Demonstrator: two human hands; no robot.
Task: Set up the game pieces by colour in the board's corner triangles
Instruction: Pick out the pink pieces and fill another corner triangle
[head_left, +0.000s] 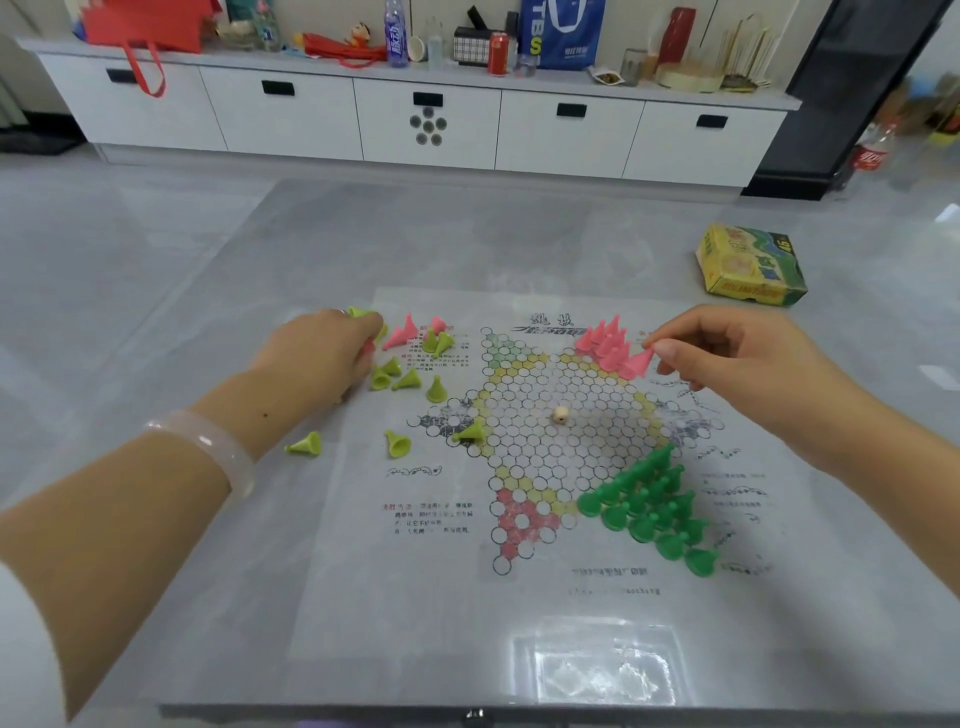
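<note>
We hold one pink piece (641, 361) in our right hand (727, 353). The thumb and first finger pinch it at its thin top. The piece is tipped over: its wide foot points down and to the left, toward the pink pile (608, 343), and its thin top points up and to the right, into our fingers. The foot sits just beside the pile, at the pile's right edge, maybe touching it. The pile stands in the board's (519, 597) top right corner. We think the next move is to stand this piece up on a free ring next to the pile, so the foot must swing under the top.

Our right hand is the near one for this job. It comes in from the right of the pile, palm down, wrist low.

Our left hand (332, 353) is well apart, far to the left of the pile, over the loose light green pieces (405, 379) and two loose pink ones (402, 332). Its fingers are curled around some pieces; we can see a light green one poking out. The dark green pieces (649, 504) stand below the pile, in the bottom right corner.
</note>
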